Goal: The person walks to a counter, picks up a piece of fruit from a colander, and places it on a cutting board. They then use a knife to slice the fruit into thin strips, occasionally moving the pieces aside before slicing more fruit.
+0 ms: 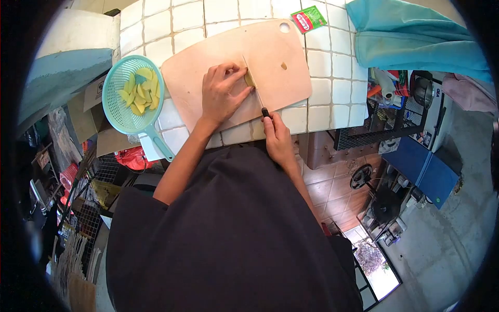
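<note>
My right hand (278,136) is closed round the black handle of a knife (264,111) at the near edge of the pink cutting board (195,65). The thin blade points away from me across the board. Just left of the blade, my left hand (221,93) pinches a small yellowish piece of what looks like potato (249,79) between thumb and fingers, right beside the blade. A small brownish scrap (284,66) lies on the board to the right. At the left, a light green plastic strainer (110,106) holds several pale yellow wedges (143,88).
A green and red sachet (309,20) lies on the white tiled counter (182,20) by the board's far right corner. Turquoise cloth (416,34) hangs at the right. Below it stands a black rack (358,140). An open cardboard box (86,122) is under the strainer's left side.
</note>
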Available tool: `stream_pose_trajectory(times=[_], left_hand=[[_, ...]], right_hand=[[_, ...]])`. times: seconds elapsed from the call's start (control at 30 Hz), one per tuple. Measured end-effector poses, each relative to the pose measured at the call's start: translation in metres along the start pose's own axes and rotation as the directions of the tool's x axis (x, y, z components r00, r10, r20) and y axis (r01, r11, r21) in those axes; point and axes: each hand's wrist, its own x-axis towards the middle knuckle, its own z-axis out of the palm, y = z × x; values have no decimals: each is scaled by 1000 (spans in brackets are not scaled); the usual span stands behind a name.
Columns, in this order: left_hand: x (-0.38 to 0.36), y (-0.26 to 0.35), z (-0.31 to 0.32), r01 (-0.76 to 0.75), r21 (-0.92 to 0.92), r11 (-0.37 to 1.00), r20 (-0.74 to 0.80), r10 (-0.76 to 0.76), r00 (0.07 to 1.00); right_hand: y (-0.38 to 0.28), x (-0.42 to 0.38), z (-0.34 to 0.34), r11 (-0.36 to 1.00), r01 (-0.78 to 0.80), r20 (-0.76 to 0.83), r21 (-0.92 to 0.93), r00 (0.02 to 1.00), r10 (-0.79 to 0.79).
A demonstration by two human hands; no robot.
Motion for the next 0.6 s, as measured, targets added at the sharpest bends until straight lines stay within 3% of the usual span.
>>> stream_pose_trajectory(times=[0.6], left_hand=[[0,-1,1,-5,21,1000,4,5,1000]], right_hand=[[-4,-2,7,975,70,-74,-212,994,-87]])
